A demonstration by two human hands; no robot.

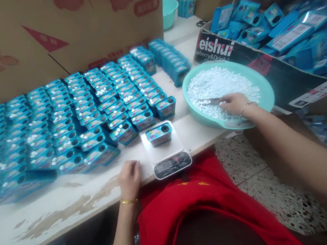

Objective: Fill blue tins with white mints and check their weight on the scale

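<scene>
My right hand (235,104) is closed on a thin dark scoop (210,101), whose tip lies among small white pellets (222,82) in a turquoise basin (266,93). At the table's front edge rests my left hand (130,179), its fingers curled; whether anything is in them is hidden. Just right of it stands a small digital scale (173,165) with one blue box (159,134) upright on its plate, the box's round dark hole facing up. Rows of similar blue boxes (87,109) fill the table to the left, some with white pellets on top.
A large cardboard box (59,31) stands behind the rows. At the right, a dark carton (233,51) holds a heap of blue boxes (288,32). Another turquoise bowl (169,13) is at the back. The white table (71,203) has a worn front edge.
</scene>
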